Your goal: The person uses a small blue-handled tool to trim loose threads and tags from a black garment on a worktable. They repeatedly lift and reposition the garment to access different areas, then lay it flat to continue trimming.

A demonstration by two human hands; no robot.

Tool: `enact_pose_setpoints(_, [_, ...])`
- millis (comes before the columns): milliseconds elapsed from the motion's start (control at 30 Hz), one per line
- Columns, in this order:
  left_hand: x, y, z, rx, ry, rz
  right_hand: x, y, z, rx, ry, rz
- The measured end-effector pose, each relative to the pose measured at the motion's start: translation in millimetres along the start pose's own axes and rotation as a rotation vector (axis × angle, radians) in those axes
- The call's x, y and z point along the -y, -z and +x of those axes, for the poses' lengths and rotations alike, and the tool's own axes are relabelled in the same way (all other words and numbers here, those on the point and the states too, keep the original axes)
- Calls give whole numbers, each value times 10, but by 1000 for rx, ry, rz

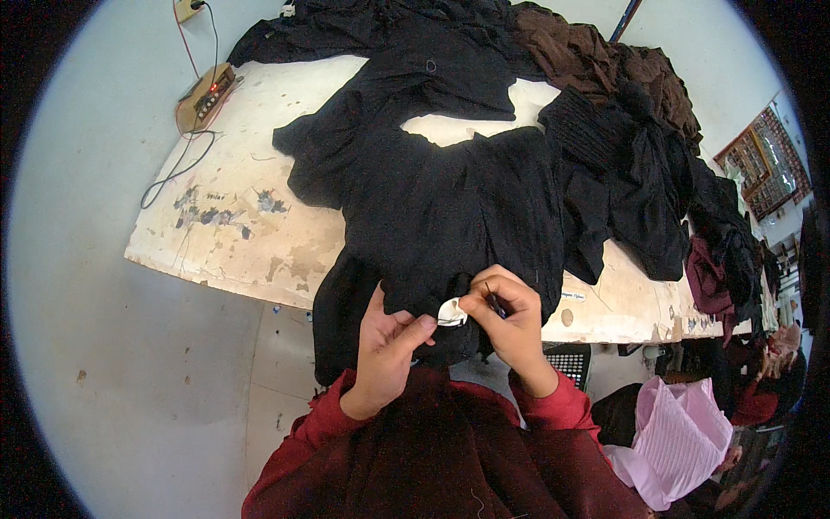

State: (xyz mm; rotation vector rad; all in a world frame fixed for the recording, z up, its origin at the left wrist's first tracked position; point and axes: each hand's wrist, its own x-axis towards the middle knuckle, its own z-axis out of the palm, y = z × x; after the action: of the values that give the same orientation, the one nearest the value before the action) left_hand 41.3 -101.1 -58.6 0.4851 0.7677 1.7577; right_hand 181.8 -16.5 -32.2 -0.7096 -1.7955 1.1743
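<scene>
Lower center: red sleeves (553, 406). Left hand (385, 346), grip closed on near edge of black garment (450, 208), thumb at left rim of small white piece (452, 308). Right hand (512, 324), grip clenched round slim dark tool (495, 301), thumb tip by white piece's right rim. Garment runs from frame center over front edge of desk (259, 251). Lower right: pink pleated cloth (683, 432). Upper left: box with red light (205, 99). Upper right: crumpled brown cloth (571, 48).
</scene>
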Motion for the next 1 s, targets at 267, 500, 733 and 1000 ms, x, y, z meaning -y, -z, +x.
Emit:
enact_pose_setpoints(267, [4,-52,-1,40,-74,96,505,368,-50,100,221,-450])
enact_pose_setpoints(500, [36,-34,-21,33,-84,159,673,293,-18,169,331,-670])
enact_pose_setpoints(733, [-5,-41,-39,38,-79,175,682,306,-14,236,349,-745])
enact_pose_setpoints(1000, [26,-51,-57,24,-102,165,609,377,30,148,210,-453])
